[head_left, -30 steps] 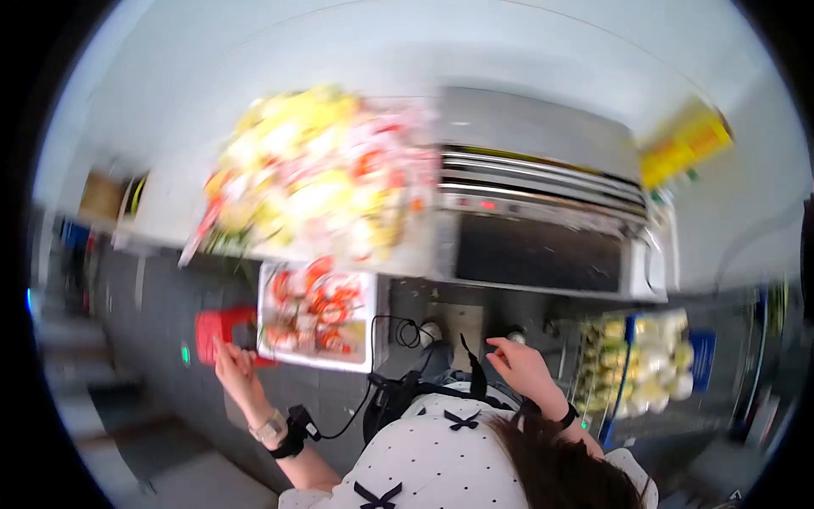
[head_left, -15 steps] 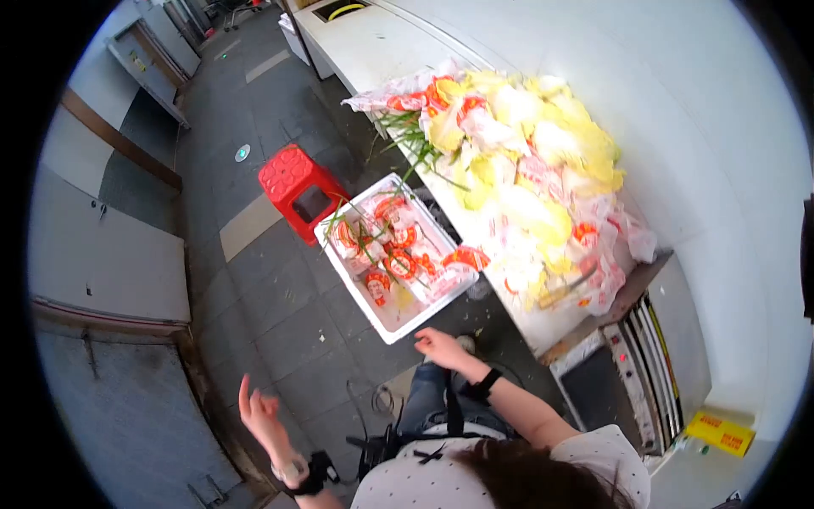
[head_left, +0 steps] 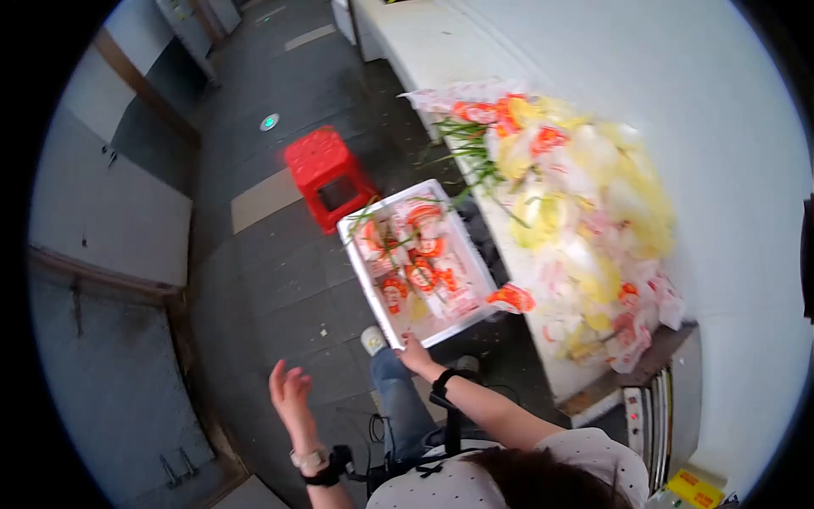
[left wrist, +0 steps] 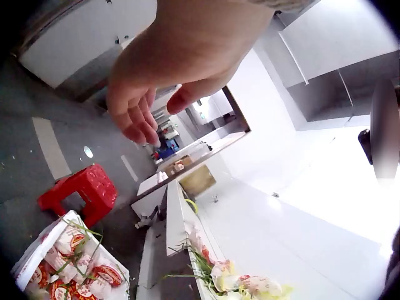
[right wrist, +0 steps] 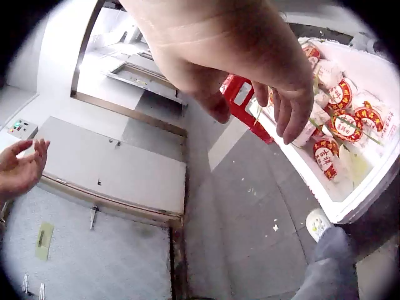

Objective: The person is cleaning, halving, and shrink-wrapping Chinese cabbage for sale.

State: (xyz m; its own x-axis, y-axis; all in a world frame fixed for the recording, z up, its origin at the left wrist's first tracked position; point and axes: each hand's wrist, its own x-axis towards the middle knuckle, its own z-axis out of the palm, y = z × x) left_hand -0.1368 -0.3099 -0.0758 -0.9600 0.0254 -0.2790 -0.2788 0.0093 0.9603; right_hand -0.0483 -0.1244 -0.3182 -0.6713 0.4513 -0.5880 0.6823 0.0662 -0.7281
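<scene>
A white foam box [head_left: 460,327] stands on the floor in front of the person. Crumpled white wrappers with red print [head_left: 421,274] and some long green leaves lie inside it. My right hand [head_left: 415,356] is at the box's near corner, its fingertips right by the rim in the head view. In the right wrist view its fingers bend loosely and overlap the box's edge, with the thumb apart. My left hand [head_left: 292,397] hangs in the air left of the box, fingers loosely bent and holding nothing.
A red plastic stool [head_left: 318,153] stands just beyond the box. To the right, a white counter [head_left: 424,51] bears a heap of yellow-white cabbage leaves [head_left: 598,204], wrappers and green leaves [head_left: 465,140]. A machine with metal bars [head_left: 653,424] is at the near right.
The head view has turned left from the counter toward the floor and box. My right hand has moved to the box's near corner. The left hand stays raised and holds nothing.
</scene>
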